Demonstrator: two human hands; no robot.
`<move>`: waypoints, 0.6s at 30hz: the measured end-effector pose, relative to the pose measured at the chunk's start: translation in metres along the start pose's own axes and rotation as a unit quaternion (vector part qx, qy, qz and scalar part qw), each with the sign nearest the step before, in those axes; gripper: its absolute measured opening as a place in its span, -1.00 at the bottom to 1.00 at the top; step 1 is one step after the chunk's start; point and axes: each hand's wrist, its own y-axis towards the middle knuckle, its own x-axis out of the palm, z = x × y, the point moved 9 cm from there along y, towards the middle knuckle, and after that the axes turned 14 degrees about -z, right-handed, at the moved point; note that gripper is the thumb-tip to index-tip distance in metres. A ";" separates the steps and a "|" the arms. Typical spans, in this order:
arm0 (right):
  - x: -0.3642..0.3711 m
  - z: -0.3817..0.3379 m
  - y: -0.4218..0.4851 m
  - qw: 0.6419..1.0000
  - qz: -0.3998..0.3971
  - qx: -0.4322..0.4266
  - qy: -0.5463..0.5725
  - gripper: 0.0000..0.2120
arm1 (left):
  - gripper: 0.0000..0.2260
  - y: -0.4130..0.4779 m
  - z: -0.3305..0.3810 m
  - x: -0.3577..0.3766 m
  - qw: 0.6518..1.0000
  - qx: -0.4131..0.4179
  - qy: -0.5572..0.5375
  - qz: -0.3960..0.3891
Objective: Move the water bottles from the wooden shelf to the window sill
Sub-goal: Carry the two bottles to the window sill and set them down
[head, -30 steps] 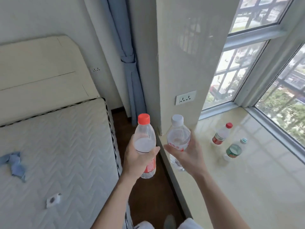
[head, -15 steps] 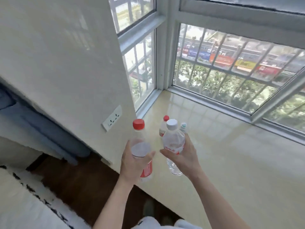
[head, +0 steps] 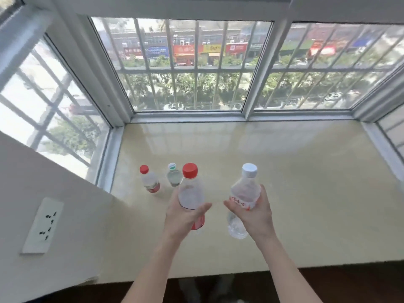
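My left hand point(head: 182, 217) grips a clear water bottle with a red cap point(head: 190, 189) and holds it upright above the window sill point(head: 306, 182). A clear bottle with a white cap point(head: 246, 191) tilts slightly in my right hand point(head: 251, 212), also held over the sill. Two small bottles stand on the sill near its left end: one with a red cap point(head: 149, 180) and one with a green-and-white cap point(head: 173, 177). The wooden shelf is out of view.
The cream sill is wide and bounded by window frames point(head: 190, 114) at the back and on both sides. A wall with a white power socket point(head: 42, 225) juts in at the left. Dark wooden floor point(head: 328, 285) shows below the sill's front edge.
My view has swung right from the bed and wall to face the window squarely. Both hands still hold their bottles, now spread a little further apart over the sill.
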 end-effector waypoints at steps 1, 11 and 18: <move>-0.010 0.006 0.002 1.000 0.017 0.003 0.006 -0.46 | -0.51 0.008 -0.003 0.007 1.000 -0.001 -0.002 -0.004; -0.051 0.081 0.100 0.999 0.034 0.017 -0.004 -0.45 | -0.56 0.119 -0.073 0.048 0.999 -0.050 0.002 -0.007; -0.043 0.138 0.187 1.000 0.013 0.015 0.000 -0.59 | -0.55 0.197 -0.129 0.051 0.998 -0.051 0.045 0.001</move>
